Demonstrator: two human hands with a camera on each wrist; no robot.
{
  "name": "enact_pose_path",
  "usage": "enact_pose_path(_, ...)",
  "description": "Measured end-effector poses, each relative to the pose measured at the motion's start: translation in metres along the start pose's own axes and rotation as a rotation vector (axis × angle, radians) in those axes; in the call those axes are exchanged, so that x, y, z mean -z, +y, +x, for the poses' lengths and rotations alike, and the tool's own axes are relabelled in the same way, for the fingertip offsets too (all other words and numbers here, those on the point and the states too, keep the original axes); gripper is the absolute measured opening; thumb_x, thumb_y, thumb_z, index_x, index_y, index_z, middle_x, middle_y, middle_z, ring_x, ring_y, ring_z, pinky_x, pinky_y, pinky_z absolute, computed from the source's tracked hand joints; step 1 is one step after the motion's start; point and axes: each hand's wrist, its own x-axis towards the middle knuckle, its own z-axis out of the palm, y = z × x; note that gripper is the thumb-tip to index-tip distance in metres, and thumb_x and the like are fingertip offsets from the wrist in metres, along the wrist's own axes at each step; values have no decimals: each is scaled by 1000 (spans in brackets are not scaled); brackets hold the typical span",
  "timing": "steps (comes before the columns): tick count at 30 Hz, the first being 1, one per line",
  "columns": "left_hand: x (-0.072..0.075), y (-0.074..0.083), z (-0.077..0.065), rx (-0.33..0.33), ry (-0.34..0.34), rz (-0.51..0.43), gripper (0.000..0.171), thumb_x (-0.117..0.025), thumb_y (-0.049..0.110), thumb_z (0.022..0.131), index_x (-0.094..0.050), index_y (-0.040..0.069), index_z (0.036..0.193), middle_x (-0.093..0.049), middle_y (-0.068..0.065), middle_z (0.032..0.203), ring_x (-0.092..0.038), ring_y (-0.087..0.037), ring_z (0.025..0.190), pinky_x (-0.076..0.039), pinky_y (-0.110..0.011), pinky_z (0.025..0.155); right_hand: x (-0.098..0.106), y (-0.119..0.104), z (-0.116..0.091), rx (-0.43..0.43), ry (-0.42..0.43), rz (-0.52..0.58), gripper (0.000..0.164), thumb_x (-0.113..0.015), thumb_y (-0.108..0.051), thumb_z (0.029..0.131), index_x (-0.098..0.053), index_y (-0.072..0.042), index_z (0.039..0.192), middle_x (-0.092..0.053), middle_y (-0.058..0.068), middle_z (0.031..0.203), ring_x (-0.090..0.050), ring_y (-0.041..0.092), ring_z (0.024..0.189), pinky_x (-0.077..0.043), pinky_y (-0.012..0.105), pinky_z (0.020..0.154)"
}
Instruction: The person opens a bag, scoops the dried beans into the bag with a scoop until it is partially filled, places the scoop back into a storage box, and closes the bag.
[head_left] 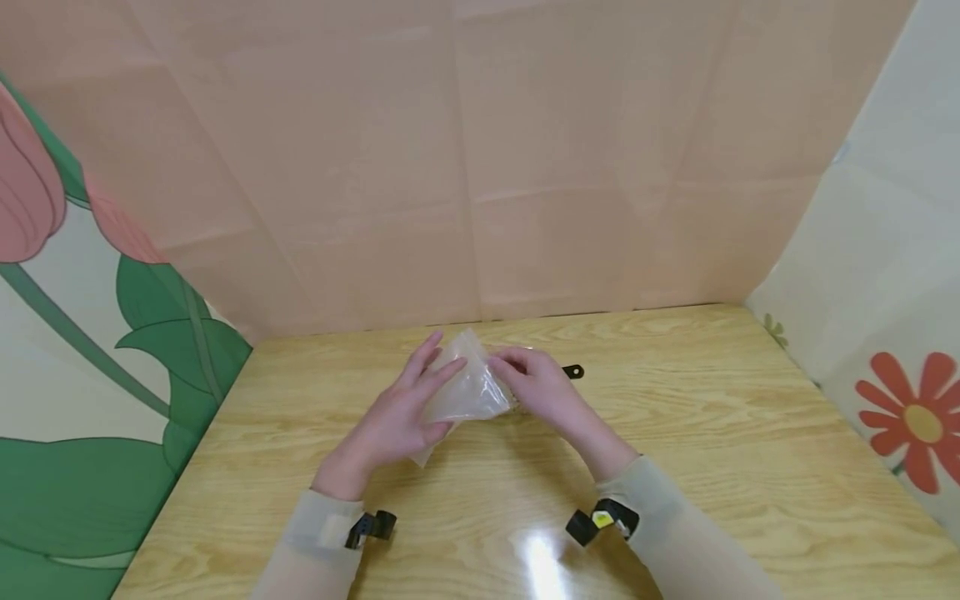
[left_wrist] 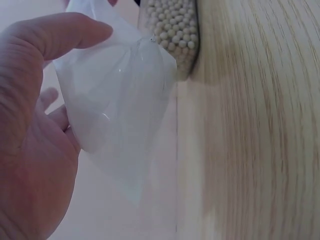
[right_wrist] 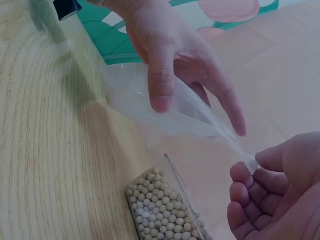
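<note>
A translucent plastic bag [head_left: 471, 390] hangs tilted between both hands above the table. My left hand [head_left: 397, 417] holds one side, with the thumb on its near face and spread fingers behind it, as the right wrist view shows. My right hand [head_left: 546, 387] pinches a corner of the bag between thumb and fingertips. Close below stands a clear container of pale round beads [right_wrist: 167, 212], seen in the left wrist view beyond the bag. In the head view the bag and right hand largely cover it.
A black tab with a hole [head_left: 573, 372] juts out beside the right hand; the rest of that object is hidden. The wooden table [head_left: 712, 417] meets a plain pinkish backdrop [head_left: 450, 208] behind and flower-patterned sheets at both sides.
</note>
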Motion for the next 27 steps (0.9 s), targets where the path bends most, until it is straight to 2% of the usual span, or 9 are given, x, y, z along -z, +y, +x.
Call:
enact_pose_path(3,1,0,-1,-12,8,24,96,-90,2,90,-43,25,171,-2,4,185,-32,-34,163,-56,-55,106,0,1,1,6,-4,1,30,-63,-26,114,-80,-4,124,-79,7,111,-69,20,98,-58,39,86)
enact_pose_path(6,1,-1,-1,-56,31,71,93,-89,1,89,-46,21,169,-17,-4,184,-36,-36,161,-53,-55,111,0,1,1,15,-9,12,26,-65,-22,112,-81,-2,117,-78,6,105,-66,18,92,-56,34,80)
enact_pose_path(10,1,-3,0,-95,55,145,88,-88,2,89,-49,15,167,-34,-13,177,-35,-39,161,-39,-59,123,0,3,0,25,-12,9,22,-67,-19,111,-82,-3,112,-77,5,101,-64,18,89,-54,32,75)
enact_pose_path(13,1,-3,-1,-78,54,175,85,-88,3,91,-49,14,166,-38,-14,175,-33,-40,162,-31,-61,127,-2,4,-1,25,-27,17,19,-69,-20,110,-82,-6,111,-76,4,101,-64,18,88,-54,33,75)
enact_pose_path(17,3,0,-2,-4,16,174,78,-86,8,96,-51,12,165,-40,-14,174,-35,-41,160,-31,-63,126,-6,3,-2,16,-45,32,19,-70,-23,110,-82,-9,111,-76,3,99,-64,18,87,-55,34,75)
enact_pose_path(21,10,11,-1,139,-23,123,69,-82,12,101,-53,10,163,-49,-15,167,-45,-39,154,-40,-61,122,-9,0,-3,1,-45,38,18,-71,-24,109,-82,-10,110,-77,7,101,-65,18,87,-55,35,76)
enact_pose_path(24,16,21,2,226,-18,80,63,-81,11,101,-59,10,159,-59,-15,157,-57,-37,143,-49,-57,114,-10,-1,-3,-6,-40,37,17,-72,-24,108,-82,-10,109,-78,12,104,-65,18,87,-55,35,77)
enact_pose_path(27,19,27,5,275,-12,46,53,-80,7,100,-66,10,151,-67,-12,141,-66,-32,127,-57,-53,102,-10,-2,-3,-16,-31,27,16,-73,-24,108,-83,-10,109,-78,13,105,-65,18,87,-55,34,76)
